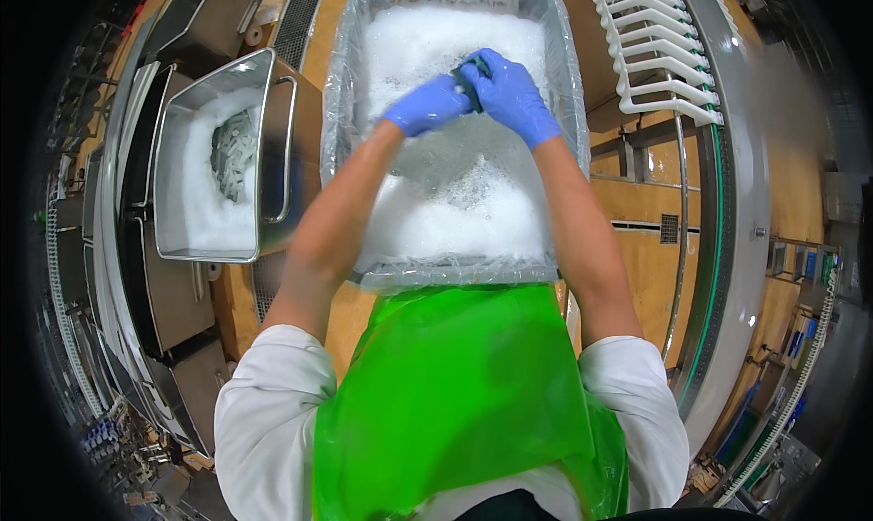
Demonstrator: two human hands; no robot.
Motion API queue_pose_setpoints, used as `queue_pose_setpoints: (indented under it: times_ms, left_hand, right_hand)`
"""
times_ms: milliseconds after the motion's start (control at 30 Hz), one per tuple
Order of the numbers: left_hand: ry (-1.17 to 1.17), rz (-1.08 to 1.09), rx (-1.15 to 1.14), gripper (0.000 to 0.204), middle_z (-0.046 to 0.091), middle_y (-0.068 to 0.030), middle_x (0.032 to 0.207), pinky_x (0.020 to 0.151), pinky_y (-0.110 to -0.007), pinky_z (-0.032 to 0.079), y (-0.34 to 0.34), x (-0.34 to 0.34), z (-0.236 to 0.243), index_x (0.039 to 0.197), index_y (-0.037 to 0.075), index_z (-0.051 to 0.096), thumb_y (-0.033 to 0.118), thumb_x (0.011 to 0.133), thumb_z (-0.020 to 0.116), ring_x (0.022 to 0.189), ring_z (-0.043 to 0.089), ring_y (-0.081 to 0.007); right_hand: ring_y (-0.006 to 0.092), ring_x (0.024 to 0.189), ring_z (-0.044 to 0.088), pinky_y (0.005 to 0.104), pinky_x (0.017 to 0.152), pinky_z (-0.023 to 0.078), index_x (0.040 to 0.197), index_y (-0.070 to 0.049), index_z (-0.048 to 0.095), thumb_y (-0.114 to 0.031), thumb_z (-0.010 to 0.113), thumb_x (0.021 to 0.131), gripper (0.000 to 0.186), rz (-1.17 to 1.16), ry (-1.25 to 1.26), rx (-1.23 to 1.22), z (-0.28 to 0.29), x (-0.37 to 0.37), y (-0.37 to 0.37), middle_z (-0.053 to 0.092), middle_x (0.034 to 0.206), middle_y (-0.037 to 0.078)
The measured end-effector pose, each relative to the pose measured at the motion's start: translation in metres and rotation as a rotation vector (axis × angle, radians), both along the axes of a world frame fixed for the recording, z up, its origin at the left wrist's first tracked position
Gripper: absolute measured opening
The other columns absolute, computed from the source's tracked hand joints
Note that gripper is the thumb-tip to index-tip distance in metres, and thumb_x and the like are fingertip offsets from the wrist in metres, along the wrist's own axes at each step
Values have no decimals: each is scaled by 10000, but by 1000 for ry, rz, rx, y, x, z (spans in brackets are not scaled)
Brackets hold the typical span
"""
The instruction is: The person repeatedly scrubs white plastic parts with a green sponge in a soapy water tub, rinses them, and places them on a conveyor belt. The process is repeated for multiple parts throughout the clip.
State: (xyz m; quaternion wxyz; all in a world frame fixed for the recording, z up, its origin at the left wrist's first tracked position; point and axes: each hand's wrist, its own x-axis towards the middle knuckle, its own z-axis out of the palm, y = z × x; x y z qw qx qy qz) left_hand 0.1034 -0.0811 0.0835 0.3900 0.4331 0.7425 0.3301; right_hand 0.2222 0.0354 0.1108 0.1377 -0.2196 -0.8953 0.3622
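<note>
Both my hands wear blue gloves and meet over a large tub (573,94) lined with clear plastic and filled with foamy water (455,148). My right hand (514,94) is closed on a dark green scouring pad (469,86). My left hand (427,105) is closed too, its fingertips against the pad from the left. Whether a small part is tucked inside the pad, I cannot make out. White suds (446,221) lie thick at the near and far ends of the water, with thinner foam between.
To the left stands a metal bin (264,157) with a bar handle, holding suds and many small pale pieces (238,157). More metal bins (195,16) line that side. A white slatted rack (659,44) and a curved steel frame (746,203) stand at right. A green apron (464,394) covers my front.
</note>
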Motion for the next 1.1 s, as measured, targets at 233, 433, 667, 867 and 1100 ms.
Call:
queue_pose_setpoints:
  times_ms: [233, 433, 667, 867, 1100]
  left_hand:
    - [100, -38, -68, 424, 631, -174, 786, 736, -393, 462, -4, 7, 25, 981, -60, 624, 345, 864, 577, 733, 571, -229]
    - [-43, -89, 87, 289, 638, -74, 820, 778, -334, 460, -4, 25, 40, 1040, 40, 664, 270, 885, 582, 763, 549, -157]
    - [-281, -144, 6, 302, 570, -36, 665, 527, -289, 443, -5, 4, 46, 874, 36, 630, 336, 902, 616, 555, 527, -121]
    - [-470, -55, 137, 366, 546, -28, 638, 483, -270, 442, -4, 9, 42, 831, 48, 587, 393, 946, 549, 516, 523, -113]
    - [-740, 9, 267, 253, 584, -87, 729, 524, -303, 489, -9, -8, 20, 912, 18, 567, 263, 911, 507, 558, 566, -158]
  right_hand:
    - [319, 797, 660, 397, 736, 513, 1000, -43, 632, -319, 542, 927, 300, -40, 98, -73, 5, 5, -6, 675, 838, 171]
    - [158, 614, 617, 278, 569, 505, 930, 13, 655, -295, 552, 939, 325, -6, 146, -758, 9, 5, 17, 657, 752, 90]
    - [110, 510, 570, 237, 419, 460, 939, -10, 661, -325, 541, 953, 338, 49, 237, -1097, 22, 23, 15, 637, 703, 64]
    - [100, 593, 584, 247, 452, 506, 1016, -46, 647, -327, 563, 934, 305, -244, 287, -870, 19, 29, 30, 633, 791, 38]
    - [225, 727, 648, 371, 587, 549, 981, -55, 640, -270, 551, 911, 243, -165, -169, -459, 6, 30, 20, 625, 775, 85]
